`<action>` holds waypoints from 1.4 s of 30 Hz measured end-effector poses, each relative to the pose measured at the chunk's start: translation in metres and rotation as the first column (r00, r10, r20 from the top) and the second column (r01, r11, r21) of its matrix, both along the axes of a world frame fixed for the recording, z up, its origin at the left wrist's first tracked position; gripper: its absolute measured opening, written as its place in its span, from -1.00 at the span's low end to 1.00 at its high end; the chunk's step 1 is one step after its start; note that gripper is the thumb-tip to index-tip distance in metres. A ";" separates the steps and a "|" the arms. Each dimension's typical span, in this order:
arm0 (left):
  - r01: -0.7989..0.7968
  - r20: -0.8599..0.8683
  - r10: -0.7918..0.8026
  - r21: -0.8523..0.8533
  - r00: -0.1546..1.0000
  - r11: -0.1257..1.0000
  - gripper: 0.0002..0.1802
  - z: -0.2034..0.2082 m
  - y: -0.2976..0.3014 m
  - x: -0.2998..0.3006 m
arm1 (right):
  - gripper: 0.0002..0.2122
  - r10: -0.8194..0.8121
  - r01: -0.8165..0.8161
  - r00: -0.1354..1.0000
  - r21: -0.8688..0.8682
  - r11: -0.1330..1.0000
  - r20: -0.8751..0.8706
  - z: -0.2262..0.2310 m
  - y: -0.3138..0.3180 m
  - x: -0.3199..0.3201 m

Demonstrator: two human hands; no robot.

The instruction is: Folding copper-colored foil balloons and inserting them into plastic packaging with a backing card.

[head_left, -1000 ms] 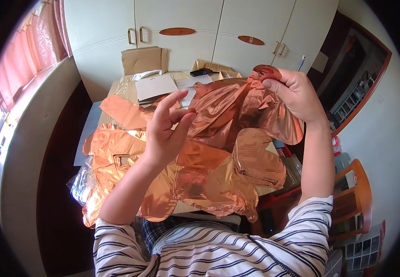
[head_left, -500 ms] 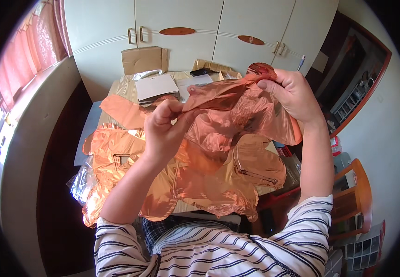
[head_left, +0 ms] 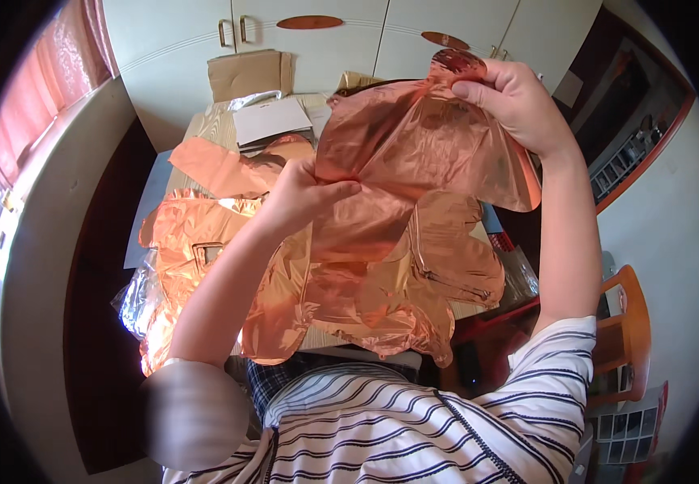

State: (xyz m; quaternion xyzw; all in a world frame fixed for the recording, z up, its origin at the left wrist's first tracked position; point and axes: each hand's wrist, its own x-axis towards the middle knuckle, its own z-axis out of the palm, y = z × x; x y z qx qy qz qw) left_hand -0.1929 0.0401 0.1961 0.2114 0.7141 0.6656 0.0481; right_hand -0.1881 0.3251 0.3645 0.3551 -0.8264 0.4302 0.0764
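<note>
A copper-coloured foil balloon [head_left: 438, 141], limp and creased, hangs stretched between my two hands above the table. My right hand [head_left: 515, 101] is raised high and pinches its upper end between thumb and fingers. Lower and to the left, my left hand [head_left: 309, 194] grips the balloon's left side, thumb pressed on the foil and fingers hidden behind it. Beneath lie more flat foil balloons: a shiny orange one [head_left: 176, 230] at the left, another [head_left: 458, 250] at the right, and a paler piece [head_left: 212, 169] farther back.
The wooden table [head_left: 212, 121] bears a white box [head_left: 273, 121] and brown cardboard [head_left: 249, 75] at its back. Clear plastic wrapping [head_left: 136, 298] lies at the left edge. White cabinets [head_left: 309, 56] stand behind, and a wooden chair [head_left: 632, 335] stands at the right.
My right hand has risen, lifting the balloon's upper end. The foil has spread wider and flatter between my hands. My left hand has shifted slightly right, its thumb now lying along the foil.
</note>
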 end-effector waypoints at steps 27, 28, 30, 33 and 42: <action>-0.329 -0.547 -0.111 -0.640 0.830 0.695 -0.47 -0.140 -0.058 -0.011 | -0.80 0.179 0.140 0.768 0.433 0.890 -0.615 -0.265 -0.034 0.120; -0.307 -0.563 -0.170 -0.650 0.809 0.695 -0.46 -0.138 -0.061 0.011 | -0.80 0.180 0.128 0.774 0.428 0.895 -0.607 -0.283 -0.034 0.126; -0.272 -0.561 -0.243 -0.679 0.791 0.682 -0.44 -0.137 -0.069 0.049 | -0.80 0.200 0.083 0.777 0.412 0.907 -0.597 -0.299 -0.037 0.136; -0.236 -0.533 -0.262 -0.691 0.804 0.683 -0.41 -0.139 -0.070 0.075 | -0.81 0.243 0.038 0.742 0.401 0.915 -0.625 -0.308 -0.034 0.146; -0.210 -0.509 -0.243 -0.678 0.826 0.704 -0.42 -0.151 -0.055 0.074 | -0.83 0.283 0.037 0.734 0.452 0.891 -0.617 -0.309 -0.032 0.141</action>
